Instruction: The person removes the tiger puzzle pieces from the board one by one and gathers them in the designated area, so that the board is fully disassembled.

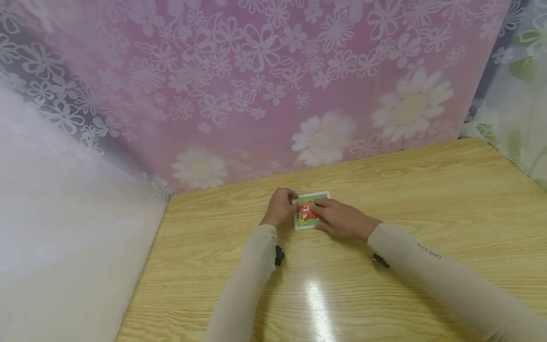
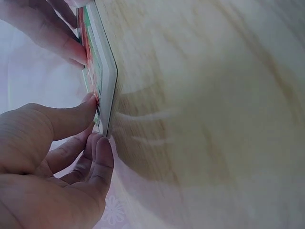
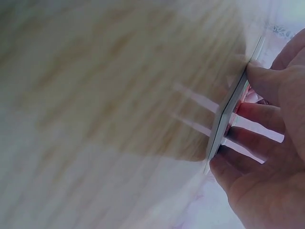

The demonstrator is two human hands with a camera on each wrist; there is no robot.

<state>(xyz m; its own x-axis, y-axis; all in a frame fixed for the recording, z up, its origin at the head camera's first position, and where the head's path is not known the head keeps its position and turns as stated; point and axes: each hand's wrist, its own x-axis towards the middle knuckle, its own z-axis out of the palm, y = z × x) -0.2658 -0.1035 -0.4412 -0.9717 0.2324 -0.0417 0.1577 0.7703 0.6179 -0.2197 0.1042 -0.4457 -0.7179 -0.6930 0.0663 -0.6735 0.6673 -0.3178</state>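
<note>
A square picture board lies flat on the table; an orange cartoon animal on green is printed on it, with a white border. My left hand pinches its left side. In the left wrist view the thumb presses on the picture and the other fingers bend against the edge. From the right, my right hand holds the board. In the right wrist view its thumb sits at one edge, two fingertips touch the picture and another fingertip meets the edge farther along. The right hand covers part of the picture.
A wood-grain table stretches out on both sides. Behind it hangs a pink flowered cloth, with a pale white sheet at the left and a leafy curtain at the right.
</note>
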